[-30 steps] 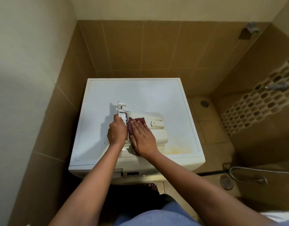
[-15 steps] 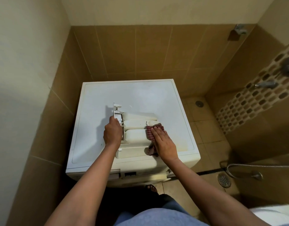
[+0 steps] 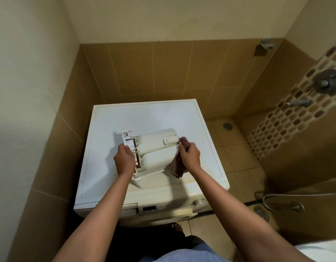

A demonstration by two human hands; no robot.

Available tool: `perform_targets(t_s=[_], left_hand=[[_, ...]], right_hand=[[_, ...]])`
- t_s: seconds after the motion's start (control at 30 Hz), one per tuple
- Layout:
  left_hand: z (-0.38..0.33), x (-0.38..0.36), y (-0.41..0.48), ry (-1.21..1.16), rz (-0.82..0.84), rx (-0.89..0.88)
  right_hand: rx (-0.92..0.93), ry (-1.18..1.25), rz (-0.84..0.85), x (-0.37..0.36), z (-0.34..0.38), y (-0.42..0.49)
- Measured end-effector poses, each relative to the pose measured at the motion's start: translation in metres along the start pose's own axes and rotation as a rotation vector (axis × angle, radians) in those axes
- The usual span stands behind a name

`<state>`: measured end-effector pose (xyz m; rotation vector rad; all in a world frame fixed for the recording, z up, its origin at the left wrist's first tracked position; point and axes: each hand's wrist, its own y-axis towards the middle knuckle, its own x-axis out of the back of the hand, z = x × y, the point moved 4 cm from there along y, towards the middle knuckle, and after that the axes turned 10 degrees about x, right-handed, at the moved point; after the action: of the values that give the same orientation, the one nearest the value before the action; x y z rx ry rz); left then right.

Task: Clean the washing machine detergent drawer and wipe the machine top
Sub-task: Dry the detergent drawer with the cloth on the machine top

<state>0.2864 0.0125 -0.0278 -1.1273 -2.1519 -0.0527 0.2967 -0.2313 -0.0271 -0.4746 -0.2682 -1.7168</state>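
Both grips are closed. Our left grip (image 3: 124, 159) curls round the ribbed white frame at one end of the detergent drawer (image 3: 155, 150), with the fingers wrapped over its edge. Our right grip (image 3: 190, 155) pinches a dark red checked cloth (image 3: 176, 168) against the drawer's opposite end. The drawer spans the gap between the two grips and slants, its left end nearer us than its right. Its rounded cream shells face up towards us.

The cloth hangs from our right grip down the drawer's right-hand near corner, and a fold of it shows above the knuckles.

Under the drawer lies the white surface (image 3: 144, 118) of the washing machine (image 3: 163, 207). The drawer throws a shadow on it to the left, and we cannot tell whether the drawer's near edge touches it. Just right of the drawer and nearer to us, the surface carries a yellowish stain (image 3: 193, 178).

Well to the right of the drawer is the tiled floor (image 3: 237, 157), where a metal hose (image 3: 277, 195) curves beside a round drain (image 3: 261, 212).
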Motion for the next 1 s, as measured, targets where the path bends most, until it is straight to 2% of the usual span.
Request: perform_targets(t_s=[0.17,0.3,0.4,0.5,0.63,0.77,0.9,1.0], left_hand=[[0.008,0.003,-0.003,-0.161,-0.024,0.108],[0.009,0.002,-0.004,-0.222,0.047,0.228],[0.016,-0.001,0.004,-0.259,0.197,0.38],[0.012,-0.002,0.004,-0.417,0.437,0.571],[0.002,0.004,-0.004,-0.678,0.611,0.812],[0.007,0.004,-0.008,-0.977,0.703,0.852],[0.0,0.007,-0.008,-1.221,0.747,0.81],[-0.012,0.014,-0.004,-1.232,0.746,0.737]], right_hand=[[0.211,-0.056,-0.027,0.003,0.055,0.026],[0.392,-0.128,-0.052,0.001,0.093,0.036],[0.63,-0.236,0.003,-0.004,0.118,0.035],[0.888,-0.325,0.065,-0.007,0.132,0.031],[1.171,-0.392,0.074,-0.013,0.138,0.021],[1.24,-0.343,0.047,-0.013,0.131,0.018],[1.324,-0.362,0.099,-0.015,0.122,0.011],[1.452,-0.375,0.137,-0.017,0.117,0.001]])
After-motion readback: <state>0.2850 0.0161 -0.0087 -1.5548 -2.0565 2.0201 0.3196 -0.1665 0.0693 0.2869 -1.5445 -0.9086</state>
